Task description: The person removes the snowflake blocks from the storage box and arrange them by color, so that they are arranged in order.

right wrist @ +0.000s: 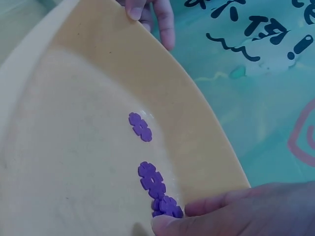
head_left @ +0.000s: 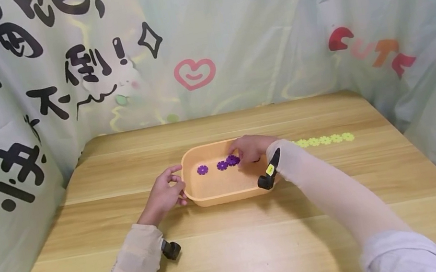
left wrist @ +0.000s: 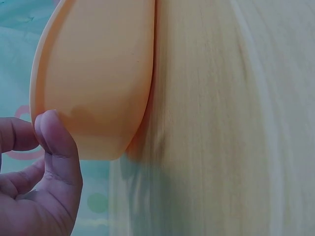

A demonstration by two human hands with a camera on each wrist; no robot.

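Note:
An orange plastic tray (head_left: pixel 214 187) stands on the table with several purple flower-shaped discs inside. My left hand (head_left: pixel 163 192) pinches its left rim between thumb and fingers; in the left wrist view the thumb (left wrist: pixel 58 132) lies over the edge. Reaching over the tray's right part, my right hand (head_left: pixel 252 148) pinches a purple flower-shaped disc (right wrist: pixel 169 205), which overlaps others beneath it. Another purple disc (head_left: pixel 222 166) lies just left of that stack, and a separate one (head_left: pixel 202 170) sits farther left. The right hand and wrist hide the tray's right end.
A row of several yellow flower-shaped discs (head_left: pixel 325 140) lies on the wooden table (head_left: pixel 230 255) right of the tray, partly behind the right wrist. A printed curtain (head_left: pixel 233 21) hangs behind and along both sides of the table.

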